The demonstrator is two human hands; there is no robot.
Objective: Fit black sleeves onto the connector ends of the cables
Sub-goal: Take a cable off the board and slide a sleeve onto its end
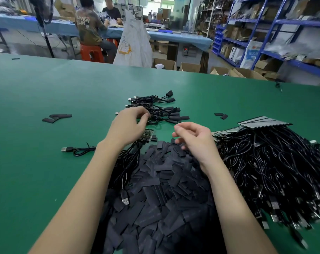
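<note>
Sleeve pile [155, 208] beneath curled hands [192, 140]

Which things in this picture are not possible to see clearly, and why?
- Head view: whether the left hand grips a cable of the finished cables; its curled fingers hide the contact.
- Head view: whether the right hand pinches anything; the fingertips are blurred.
- Sleeve pile: its near part is cut off by the bottom edge.
- Unfinished cable heap: its right side is blurred and cut by the edge.
</note>
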